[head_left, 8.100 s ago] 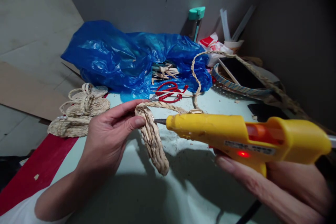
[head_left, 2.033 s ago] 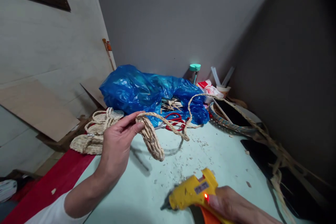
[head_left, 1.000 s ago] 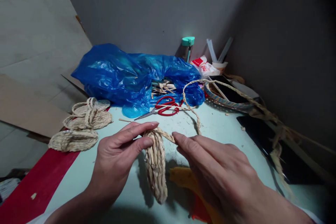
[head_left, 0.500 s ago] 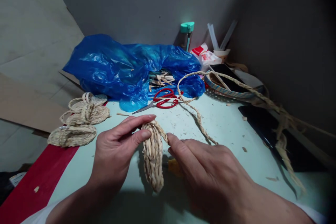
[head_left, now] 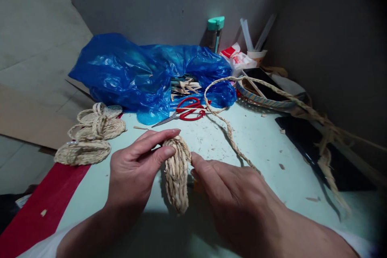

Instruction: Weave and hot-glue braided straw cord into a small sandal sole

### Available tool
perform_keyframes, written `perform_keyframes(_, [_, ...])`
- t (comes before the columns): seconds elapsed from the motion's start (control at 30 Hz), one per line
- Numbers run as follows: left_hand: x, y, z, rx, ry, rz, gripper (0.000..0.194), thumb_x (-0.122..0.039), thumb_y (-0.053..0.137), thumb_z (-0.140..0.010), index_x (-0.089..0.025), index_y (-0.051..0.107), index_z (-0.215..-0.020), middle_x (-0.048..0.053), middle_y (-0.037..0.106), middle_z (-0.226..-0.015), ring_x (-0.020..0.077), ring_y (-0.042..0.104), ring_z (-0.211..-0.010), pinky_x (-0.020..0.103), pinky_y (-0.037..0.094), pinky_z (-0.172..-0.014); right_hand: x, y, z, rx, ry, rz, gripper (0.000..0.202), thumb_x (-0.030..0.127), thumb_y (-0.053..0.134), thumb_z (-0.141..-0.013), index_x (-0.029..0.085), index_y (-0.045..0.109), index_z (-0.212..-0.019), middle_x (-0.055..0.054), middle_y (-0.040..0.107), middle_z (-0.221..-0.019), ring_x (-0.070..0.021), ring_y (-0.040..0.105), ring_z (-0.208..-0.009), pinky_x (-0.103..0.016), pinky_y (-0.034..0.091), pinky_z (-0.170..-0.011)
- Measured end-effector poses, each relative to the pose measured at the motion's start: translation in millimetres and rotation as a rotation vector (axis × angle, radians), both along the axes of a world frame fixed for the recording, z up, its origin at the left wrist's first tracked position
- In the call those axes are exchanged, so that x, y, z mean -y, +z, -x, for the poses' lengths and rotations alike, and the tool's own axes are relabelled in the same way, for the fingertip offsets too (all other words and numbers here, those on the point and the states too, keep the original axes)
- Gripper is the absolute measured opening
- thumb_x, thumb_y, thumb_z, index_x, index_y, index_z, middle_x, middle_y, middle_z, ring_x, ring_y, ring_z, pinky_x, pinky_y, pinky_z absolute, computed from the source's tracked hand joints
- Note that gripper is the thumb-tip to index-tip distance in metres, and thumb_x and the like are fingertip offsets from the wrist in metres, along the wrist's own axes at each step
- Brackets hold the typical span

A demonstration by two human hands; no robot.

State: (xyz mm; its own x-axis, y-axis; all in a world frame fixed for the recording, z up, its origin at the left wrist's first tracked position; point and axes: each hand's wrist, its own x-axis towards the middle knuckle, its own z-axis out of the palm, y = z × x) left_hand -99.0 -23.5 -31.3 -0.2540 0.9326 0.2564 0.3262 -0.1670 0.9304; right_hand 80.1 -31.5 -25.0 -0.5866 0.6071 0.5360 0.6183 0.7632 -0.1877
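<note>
My left hand (head_left: pixel 137 169) pinches the top of a small coiled sole of braided straw (head_left: pixel 176 177) between thumb and fingers. The sole hangs upright, its narrow rounded end pointing down at me. At its right edge my right hand (head_left: pixel 238 193) is closed on the straw braid (head_left: pixel 237 149), whose end runs up against the sole. From behind that hand the braid loops away over the table, past the scissors, and off to the right. A yellow object (head_left: pixel 198 186), mostly hidden, shows below my right fingers.
Red-handled scissors (head_left: pixel 190 109) lie in front of a blue plastic bag (head_left: pixel 121 72) holding straw pieces. Several small woven straw slippers (head_left: pixel 87 154) sit at left by a red strip (head_left: pixel 45 205). At right are a dark flat panel (head_left: pixel 317 157), a round box (head_left: pixel 263 102) and a cup (head_left: pixel 256 57).
The braid end now lies closer against the sole's upper right edge, and my right fingers have come slightly nearer to it. The whole view has shifted a little.
</note>
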Motion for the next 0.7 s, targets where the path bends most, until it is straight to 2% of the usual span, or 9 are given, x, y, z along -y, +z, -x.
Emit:
perform_keyframes(0.23, [3, 0.5, -5, -0.044, 0.057, -0.003, 0.016, -0.025, 0.077, -0.078, -0.033, 0.084, -0.090, -0.005, 0.081, -0.095, 0.0187, 0.073, -0.092, 0.024, 0.059, -0.084, 3, -3.7, 2, -0.047, 0.003, 0.078, 0.042, -0.004, 0.033, -0.076, 0.006, 0.068, -0.098, 0.000, 0.067, -0.062, -0.0172, 0.065, -0.045, -0.031, 0.044, -0.037])
perform_keyframes(0.37, [4, 1.0, -4, -0.084, 0.065, 0.007, 0.016, -0.028, 0.078, -0.078, -0.030, 0.084, -0.092, -0.003, 0.081, -0.096, 0.0212, 0.073, -0.094, 0.028, 0.059, -0.084, 3, -6.7, 2, -0.033, 0.016, 0.056, 0.042, -0.005, 0.035, -0.076, 0.002, 0.067, -0.102, -0.002, 0.069, -0.062, -0.0185, 0.067, -0.046, -0.031, 0.047, -0.038])
perform_keyframes(0.43, [4, 1.1, -5, -0.094, 0.081, 0.003, 0.015, -0.029, 0.077, -0.078, -0.030, 0.084, -0.092, -0.002, 0.081, -0.096, 0.0212, 0.072, -0.093, 0.028, 0.059, -0.083, 4, -8.9, 4, -0.038, 0.010, 0.027, 0.038, -0.004, 0.035, -0.081, -0.001, 0.066, -0.104, -0.004, 0.070, -0.064, -0.0189, 0.068, -0.048, -0.031, 0.049, -0.040])
perform_keyframes(0.57, [7, 0.0, -7, -0.104, 0.117, -0.042, 0.015, -0.028, 0.076, -0.079, -0.030, 0.084, -0.092, -0.002, 0.079, -0.094, 0.0186, 0.071, -0.089, 0.025, 0.058, -0.080, 7, -14.6, 10, -0.041, -0.066, 0.030, 0.035, 0.012, 0.036, -0.101, -0.003, 0.065, -0.111, -0.009, 0.074, -0.071, -0.0211, 0.071, -0.054, -0.033, 0.051, -0.043])
perform_keyframes(0.7, [8, -2.3, -9, -0.088, 0.140, -0.044, 0.022, -0.028, 0.076, -0.080, -0.029, 0.083, -0.100, -0.001, 0.076, -0.094, 0.0163, 0.068, -0.084, 0.023, 0.057, -0.076, 9, -13.1, 16, 0.000, -0.150, 0.026, 0.039, 0.030, 0.044, -0.103, 0.000, 0.065, -0.114, -0.009, 0.075, -0.074, -0.0217, 0.073, -0.060, -0.032, 0.048, -0.046])
